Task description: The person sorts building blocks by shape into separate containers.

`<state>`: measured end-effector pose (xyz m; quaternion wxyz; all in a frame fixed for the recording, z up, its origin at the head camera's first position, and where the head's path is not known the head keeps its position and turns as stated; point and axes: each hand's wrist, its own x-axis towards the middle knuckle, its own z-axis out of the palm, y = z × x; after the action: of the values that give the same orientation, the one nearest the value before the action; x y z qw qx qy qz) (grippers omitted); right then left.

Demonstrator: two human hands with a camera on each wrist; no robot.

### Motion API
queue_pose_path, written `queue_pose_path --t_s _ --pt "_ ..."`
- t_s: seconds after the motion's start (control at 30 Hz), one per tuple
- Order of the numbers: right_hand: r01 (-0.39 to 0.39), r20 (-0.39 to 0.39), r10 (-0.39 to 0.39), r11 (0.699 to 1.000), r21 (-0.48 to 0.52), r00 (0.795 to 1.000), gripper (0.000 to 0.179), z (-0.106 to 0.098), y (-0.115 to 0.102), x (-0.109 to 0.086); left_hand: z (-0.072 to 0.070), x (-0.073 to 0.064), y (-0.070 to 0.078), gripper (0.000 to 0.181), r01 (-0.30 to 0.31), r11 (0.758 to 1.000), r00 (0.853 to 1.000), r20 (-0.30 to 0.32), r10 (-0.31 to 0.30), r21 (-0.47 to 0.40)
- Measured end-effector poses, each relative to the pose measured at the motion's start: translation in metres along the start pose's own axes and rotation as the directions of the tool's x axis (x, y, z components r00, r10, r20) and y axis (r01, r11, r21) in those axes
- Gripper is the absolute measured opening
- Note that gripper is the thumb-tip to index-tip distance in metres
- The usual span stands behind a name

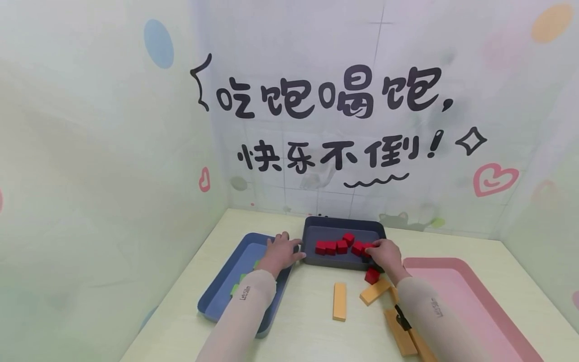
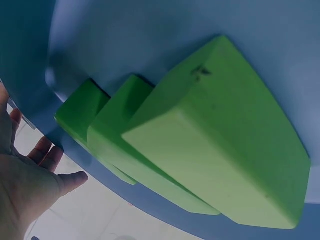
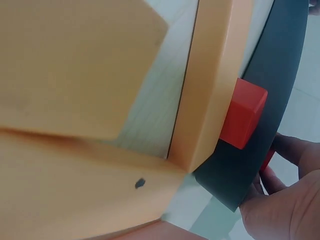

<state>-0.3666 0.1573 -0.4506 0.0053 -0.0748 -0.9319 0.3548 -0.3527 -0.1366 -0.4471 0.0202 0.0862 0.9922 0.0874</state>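
Note:
In the head view, my right hand (image 1: 385,255) reaches over the right end of a dark tray (image 1: 344,222) and pinches a red cube (image 3: 268,159) between thumb and fingers. Several red cubes (image 1: 342,246) lie inside that tray. Another red cube (image 1: 372,275) sits on the table against its front wall. My left hand (image 1: 280,253) has its fingers spread at the blue tray's far right rim, beside the dark tray's left end. Within the blue tray (image 1: 235,266) lie green blocks (image 2: 220,140), partly hidden by my left arm in the head view.
Beneath and beside my right forearm are several yellow-orange blocks (image 1: 400,332). One upright-lying orange block (image 1: 339,301) rests on the table between the arms. A pink tray (image 1: 452,281) stands at the right. Printed walls enclose the table at the back and sides.

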Motion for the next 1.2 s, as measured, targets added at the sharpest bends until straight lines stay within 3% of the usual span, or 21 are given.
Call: queue_pose_path --t_s 0.5,0.8,1.2 --pt "0.045 0.050 -0.047 0.998 0.037 0.998 0.041 -0.011 -0.001 0.001 -0.001 -0.001 0.003 0.050 0.008 1.000 1.000 -0.001 -0.008 -0.005" --pt "0.063 0.066 -0.068 0.995 0.080 0.996 0.043 -0.024 -0.003 -0.009 -0.004 -0.003 0.004 0.050 0.013 1.000 1.000 0.006 -0.012 -0.010" --pt "0.099 0.085 -0.109 0.989 0.111 0.990 0.044 -0.040 0.013 -0.028 -0.003 -0.003 0.003 0.050 0.011 1.000 1.000 0.002 -0.011 -0.015"
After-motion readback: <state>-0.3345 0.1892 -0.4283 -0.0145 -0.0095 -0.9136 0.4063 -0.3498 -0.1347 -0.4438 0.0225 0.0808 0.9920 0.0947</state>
